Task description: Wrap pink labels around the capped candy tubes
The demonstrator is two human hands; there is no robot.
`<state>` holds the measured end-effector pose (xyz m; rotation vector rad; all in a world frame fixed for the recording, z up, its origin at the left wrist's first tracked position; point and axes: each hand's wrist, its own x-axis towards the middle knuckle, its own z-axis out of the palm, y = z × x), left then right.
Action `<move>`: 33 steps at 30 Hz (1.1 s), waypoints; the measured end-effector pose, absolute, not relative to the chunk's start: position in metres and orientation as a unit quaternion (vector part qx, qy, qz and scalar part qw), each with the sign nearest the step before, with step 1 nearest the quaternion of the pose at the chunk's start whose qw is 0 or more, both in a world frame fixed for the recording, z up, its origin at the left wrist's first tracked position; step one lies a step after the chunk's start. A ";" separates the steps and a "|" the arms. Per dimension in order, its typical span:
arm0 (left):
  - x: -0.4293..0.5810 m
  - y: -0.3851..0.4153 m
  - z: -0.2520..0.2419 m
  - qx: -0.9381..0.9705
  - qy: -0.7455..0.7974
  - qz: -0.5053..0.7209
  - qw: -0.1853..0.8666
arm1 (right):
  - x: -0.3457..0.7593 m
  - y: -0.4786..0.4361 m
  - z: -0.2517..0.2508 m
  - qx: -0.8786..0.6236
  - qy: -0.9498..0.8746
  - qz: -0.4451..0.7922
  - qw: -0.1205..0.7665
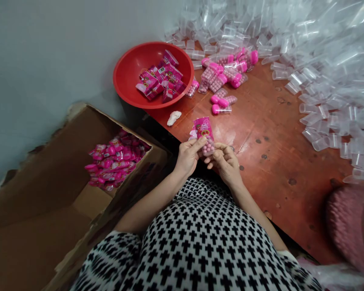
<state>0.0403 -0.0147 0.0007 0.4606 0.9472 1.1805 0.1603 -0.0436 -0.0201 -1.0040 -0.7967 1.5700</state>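
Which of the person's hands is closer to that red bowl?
Left. The left hand, gripping a tube of pink balls, is below and right of the red bowl in the picture; the right hand, at the tube's other side, is farther right.

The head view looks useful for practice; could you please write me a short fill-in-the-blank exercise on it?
1. The left hand holds a clear container of balls coloured ____.
2. The round bowl with pink packets in it is coloured ____.
3. Of the two hands, the ____ is nearer the cardboard box.
4. The patterned top bears black ____ on white.

Missing words: pink; red; left; crosses.
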 end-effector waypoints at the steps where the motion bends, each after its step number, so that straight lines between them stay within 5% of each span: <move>1: 0.041 -0.016 -0.001 0.211 0.422 0.522 0.711 | 0.161 -0.043 -0.021 -0.421 -0.333 0.654 0.533; 10: 0.027 -0.040 0.001 0.253 0.395 0.521 0.713 | 0.148 -0.029 -0.015 -0.434 -0.323 0.663 0.517; 16: -0.048 -0.041 0.008 0.177 0.489 0.722 0.457 | 0.155 -0.026 -0.006 -0.463 -0.356 0.631 0.510; 26: -0.056 0.063 -0.055 0.599 0.711 0.343 0.136 | 0.157 -0.037 -0.011 -0.509 -0.384 0.601 0.482; 33: -0.039 0.038 -0.043 0.617 0.638 0.436 0.147 | 0.169 -0.038 -0.010 -0.529 -0.381 0.588 0.479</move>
